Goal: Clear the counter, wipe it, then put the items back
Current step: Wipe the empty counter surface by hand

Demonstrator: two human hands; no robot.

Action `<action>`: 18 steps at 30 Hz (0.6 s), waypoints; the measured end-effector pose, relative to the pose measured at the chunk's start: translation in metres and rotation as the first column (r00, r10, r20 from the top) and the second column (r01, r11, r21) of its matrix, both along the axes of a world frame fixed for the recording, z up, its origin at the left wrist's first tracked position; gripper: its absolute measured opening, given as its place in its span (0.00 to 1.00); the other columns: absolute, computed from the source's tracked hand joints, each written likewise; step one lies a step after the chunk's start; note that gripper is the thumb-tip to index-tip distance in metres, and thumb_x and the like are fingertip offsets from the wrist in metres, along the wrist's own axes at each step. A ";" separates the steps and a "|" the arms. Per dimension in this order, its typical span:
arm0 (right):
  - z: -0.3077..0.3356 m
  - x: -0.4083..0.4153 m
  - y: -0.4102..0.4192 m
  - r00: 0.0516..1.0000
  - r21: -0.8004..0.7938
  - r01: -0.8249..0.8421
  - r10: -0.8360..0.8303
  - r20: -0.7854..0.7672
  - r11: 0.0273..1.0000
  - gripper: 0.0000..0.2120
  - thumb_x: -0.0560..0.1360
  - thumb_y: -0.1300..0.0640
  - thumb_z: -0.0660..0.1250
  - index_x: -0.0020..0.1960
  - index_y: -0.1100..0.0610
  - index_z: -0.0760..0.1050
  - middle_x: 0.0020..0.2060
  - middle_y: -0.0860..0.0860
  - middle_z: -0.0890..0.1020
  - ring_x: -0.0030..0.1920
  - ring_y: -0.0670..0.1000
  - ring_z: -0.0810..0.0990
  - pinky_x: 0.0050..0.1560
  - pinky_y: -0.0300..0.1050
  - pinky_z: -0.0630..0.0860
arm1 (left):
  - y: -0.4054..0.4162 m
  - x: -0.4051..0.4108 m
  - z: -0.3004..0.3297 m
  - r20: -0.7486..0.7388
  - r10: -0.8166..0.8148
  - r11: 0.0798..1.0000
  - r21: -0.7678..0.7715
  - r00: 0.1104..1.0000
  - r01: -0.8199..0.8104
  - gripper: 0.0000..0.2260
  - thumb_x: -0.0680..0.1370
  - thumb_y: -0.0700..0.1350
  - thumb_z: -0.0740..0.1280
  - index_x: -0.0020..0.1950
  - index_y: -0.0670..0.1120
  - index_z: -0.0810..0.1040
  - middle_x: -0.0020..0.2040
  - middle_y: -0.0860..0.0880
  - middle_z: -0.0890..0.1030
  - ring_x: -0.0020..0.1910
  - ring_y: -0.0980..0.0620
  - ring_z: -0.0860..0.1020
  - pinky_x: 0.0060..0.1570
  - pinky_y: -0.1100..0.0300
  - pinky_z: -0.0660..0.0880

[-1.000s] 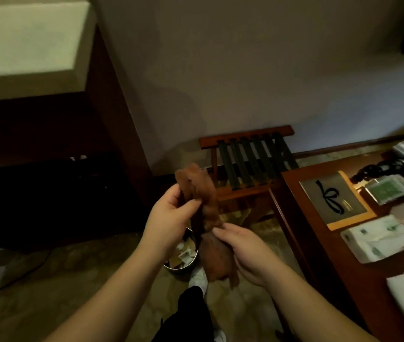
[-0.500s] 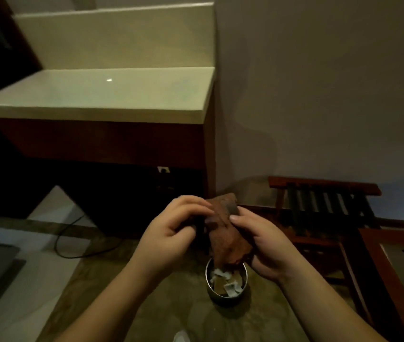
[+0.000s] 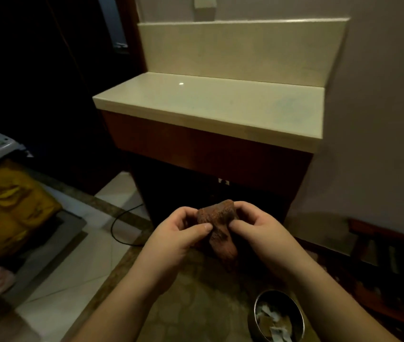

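A crumpled brown cloth hangs between my two hands at chest height, low in the middle of the view. My left hand pinches its left side with thumb and curled fingers. My right hand pinches its right side the same way. Straight ahead stands the pale stone counter with a matching backsplash, on a dark wooden cabinet; nothing lies on its top. The cloth is well short of the counter's front edge.
A round metal waste bin with paper scraps stands on the floor at lower right. A wooden luggage rack is at the right. A yellow bag and a black cable lie left on the floor.
My view has swung left from the desk and luggage rack to face the counter, which is now closer. Both hands kept hold of the cloth and bunched it up shorter.
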State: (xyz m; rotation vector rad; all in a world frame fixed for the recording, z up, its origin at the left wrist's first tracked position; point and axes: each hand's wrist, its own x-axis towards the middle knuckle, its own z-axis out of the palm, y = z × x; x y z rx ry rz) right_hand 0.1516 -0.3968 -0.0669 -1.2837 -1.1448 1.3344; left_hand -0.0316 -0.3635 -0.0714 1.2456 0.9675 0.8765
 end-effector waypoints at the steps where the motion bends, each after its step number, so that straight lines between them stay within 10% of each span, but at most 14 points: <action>1: 0.001 -0.014 0.014 1.000 0.020 0.018 -0.018 0.012 1.000 0.11 0.77 0.61 0.65 0.56 0.49 0.78 0.48 0.49 0.84 0.49 0.50 0.84 0.49 0.47 0.81 | 0.014 -0.010 0.000 -0.006 0.023 1.000 0.018 1.000 -0.023 0.08 0.73 0.40 0.71 0.51 0.42 0.79 0.46 0.44 0.84 0.49 0.44 0.82 0.49 0.51 0.80; 12: 0.016 -0.151 0.166 0.996 0.178 0.017 -0.032 0.082 0.984 0.16 0.77 0.56 0.65 0.59 0.39 0.71 0.51 0.38 0.81 0.54 0.41 0.80 0.54 0.42 0.79 | 0.174 -0.118 0.010 -0.062 0.158 0.981 0.126 0.985 -0.150 0.05 0.68 0.51 0.70 0.42 0.54 0.78 0.43 0.46 0.84 0.43 0.46 0.83 0.44 0.45 0.81; 18: 0.021 -0.187 0.223 0.865 0.298 -0.060 -0.099 0.492 0.953 0.28 0.70 0.43 0.70 0.68 0.40 0.64 0.60 0.36 0.73 0.59 0.35 0.73 0.59 0.35 0.74 | 0.232 -0.149 0.019 -0.069 0.185 0.981 0.073 0.980 -0.180 0.05 0.65 0.45 0.69 0.35 0.56 0.77 0.35 0.51 0.82 0.37 0.48 0.82 0.36 0.55 0.78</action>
